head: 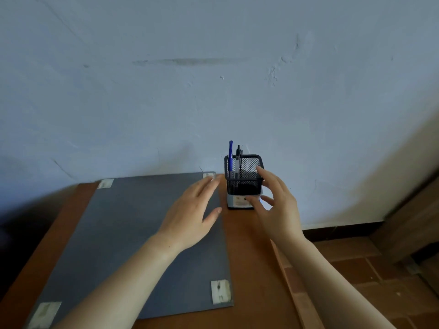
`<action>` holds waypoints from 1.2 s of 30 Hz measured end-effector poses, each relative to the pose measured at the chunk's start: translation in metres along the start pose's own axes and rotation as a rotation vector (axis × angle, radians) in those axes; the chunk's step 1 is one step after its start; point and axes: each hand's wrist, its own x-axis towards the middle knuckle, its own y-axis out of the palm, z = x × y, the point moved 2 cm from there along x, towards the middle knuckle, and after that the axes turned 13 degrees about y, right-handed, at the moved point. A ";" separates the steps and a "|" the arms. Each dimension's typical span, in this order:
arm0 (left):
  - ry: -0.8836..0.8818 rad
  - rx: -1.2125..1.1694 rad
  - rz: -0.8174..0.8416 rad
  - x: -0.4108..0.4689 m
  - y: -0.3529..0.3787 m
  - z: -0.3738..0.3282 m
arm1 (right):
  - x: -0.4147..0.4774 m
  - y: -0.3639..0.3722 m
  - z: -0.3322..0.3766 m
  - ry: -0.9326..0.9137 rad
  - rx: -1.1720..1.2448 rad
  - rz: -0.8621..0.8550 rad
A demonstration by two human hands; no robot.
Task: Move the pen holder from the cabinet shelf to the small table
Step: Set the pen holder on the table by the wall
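Since the pen holder (243,184) stands upright on the tabletop (251,257) near the wall, just ahead of my right hand (276,205), that hand is the nearer one; its fingers are spread open at the holder's right side, perhaps brushing the mesh, gripping nothing. My left hand (190,214) hovers open and flat just to the holder's left, over the grey board (142,233), holding nothing. I judge the holder already placed.

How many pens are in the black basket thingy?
2. A blue pen stands at the far left corner of the mesh pen holder, and a black-topped pen stands right beside it. More could be hidden low inside or behind the right hand.
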 end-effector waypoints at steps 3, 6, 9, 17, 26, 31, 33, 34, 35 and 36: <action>-0.041 0.038 0.075 -0.004 0.005 0.004 | -0.002 0.003 -0.001 -0.002 0.002 -0.032; -0.075 0.076 0.151 -0.006 0.012 0.012 | -0.002 0.003 -0.005 0.007 0.005 -0.037; -0.108 0.107 0.197 -0.010 0.022 0.020 | 0.002 0.003 -0.008 0.002 -0.022 -0.026; -0.131 0.096 0.080 -0.012 0.032 0.027 | 0.017 0.009 -0.009 -0.012 -0.037 -0.027; -0.147 0.077 0.076 -0.012 0.033 0.030 | 0.017 0.021 0.002 -0.191 -0.272 -0.070; -0.142 0.057 0.044 -0.012 0.034 0.029 | 0.024 0.028 0.001 -0.239 -0.319 -0.104; -0.138 0.055 0.031 -0.012 0.033 0.030 | 0.028 0.029 0.001 -0.251 -0.326 -0.100; -0.139 0.053 0.028 -0.013 0.033 0.030 | 0.030 0.030 0.000 -0.255 -0.329 -0.096; -0.142 0.049 0.027 -0.013 0.033 0.030 | 0.032 0.030 0.000 -0.256 -0.334 -0.092; -0.144 0.044 0.026 -0.013 0.033 0.030 | 0.034 0.031 -0.001 -0.257 -0.338 -0.091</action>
